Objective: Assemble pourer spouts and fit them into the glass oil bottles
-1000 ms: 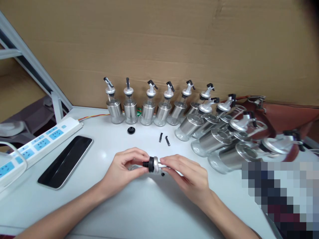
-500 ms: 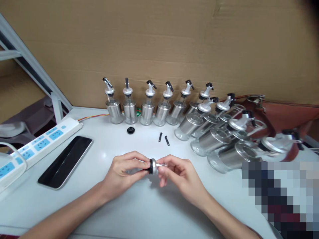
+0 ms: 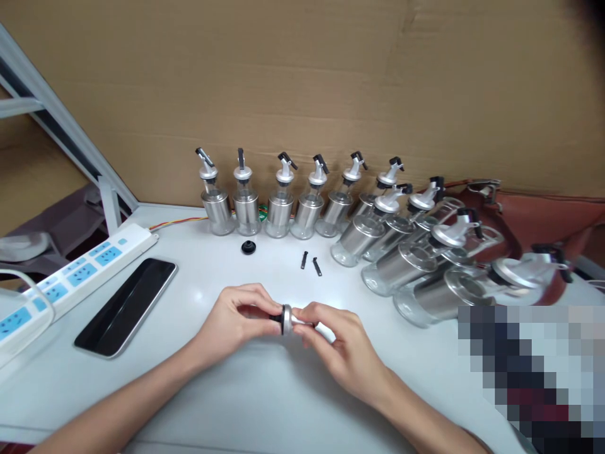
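Observation:
Between my two hands is a silver pourer spout (image 3: 287, 319) with a black stopper, lying sideways just above the table. My left hand (image 3: 236, 317) pinches the black stopper end between thumb and fingers. My right hand (image 3: 341, 340) grips the narrow silver stem on the other side, covering most of it. Beyond the hands lie two small black levers (image 3: 311, 263) and a round black stopper (image 3: 248, 247). Several glass and steel oil bottles (image 3: 280, 211) with silver pourers and black levers stand behind them.
More oil bottles (image 3: 401, 261) curve round on the right, with a reddish-brown bag (image 3: 539, 217) behind. On the left lie a phone (image 3: 127, 309) and a white power strip (image 3: 75, 277) with a cable. Cardboard (image 3: 302, 82) backs the table.
My right hand has closed further round the stem, its fingers shifted slightly left. The pourer spout has moved a little left. The bottles and loose parts have stayed put.

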### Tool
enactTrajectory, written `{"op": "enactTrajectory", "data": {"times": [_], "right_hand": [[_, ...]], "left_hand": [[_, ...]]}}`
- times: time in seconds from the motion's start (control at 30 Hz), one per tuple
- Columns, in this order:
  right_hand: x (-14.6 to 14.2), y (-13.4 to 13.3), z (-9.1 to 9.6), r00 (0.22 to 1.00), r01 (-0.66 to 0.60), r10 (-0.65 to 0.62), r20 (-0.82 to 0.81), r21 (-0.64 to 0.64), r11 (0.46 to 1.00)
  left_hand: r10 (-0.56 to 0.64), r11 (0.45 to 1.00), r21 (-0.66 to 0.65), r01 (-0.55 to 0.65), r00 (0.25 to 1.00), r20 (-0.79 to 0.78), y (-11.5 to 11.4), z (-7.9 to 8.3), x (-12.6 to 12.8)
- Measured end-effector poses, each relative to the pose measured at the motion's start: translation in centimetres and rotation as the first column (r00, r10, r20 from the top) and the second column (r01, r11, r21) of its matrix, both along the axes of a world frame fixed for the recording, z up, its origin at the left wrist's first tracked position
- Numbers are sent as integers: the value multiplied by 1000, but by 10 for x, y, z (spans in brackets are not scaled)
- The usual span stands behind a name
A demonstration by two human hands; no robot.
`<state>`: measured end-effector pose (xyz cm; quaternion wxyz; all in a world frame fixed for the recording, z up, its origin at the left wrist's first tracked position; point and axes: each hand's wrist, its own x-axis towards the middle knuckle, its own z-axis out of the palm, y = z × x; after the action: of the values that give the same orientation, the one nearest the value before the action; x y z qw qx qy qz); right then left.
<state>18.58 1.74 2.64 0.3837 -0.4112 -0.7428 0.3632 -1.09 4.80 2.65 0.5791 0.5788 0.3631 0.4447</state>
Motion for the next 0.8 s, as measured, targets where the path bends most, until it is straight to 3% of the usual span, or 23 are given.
{"op": "enactTrajectory", "data": {"times": [0.1, 0.2, 0.33, 0.43, 0.6, 0.8], "right_hand": [[0, 0, 4, 999, -13, 12, 38, 35, 999], [1, 1, 9, 1000, -10, 12, 8, -155, 988], [1, 4, 6, 989, -58, -9, -148, -441, 896], [0, 6, 1, 961, -121, -48, -273, -567, 815], [-1, 8, 1, 904, -204, -107, -413, -638, 742], [-3, 11, 1, 807, -356, -135, -575, -656, 665]], "left_hand": [[-6, 1000, -2, 6, 1000, -3, -2, -1, 1], [11, 991, 137, -4, 999, -51, -6, -3, 2], [-1, 934, 352, 56, 988, -155, -10, -5, 1], [6, 866, 488, 109, 974, -228, -10, -6, 0], [41, 762, 631, 146, 961, -272, -7, -6, -1], [92, 801, 594, 77, 964, -249, -12, -3, 1]]}}
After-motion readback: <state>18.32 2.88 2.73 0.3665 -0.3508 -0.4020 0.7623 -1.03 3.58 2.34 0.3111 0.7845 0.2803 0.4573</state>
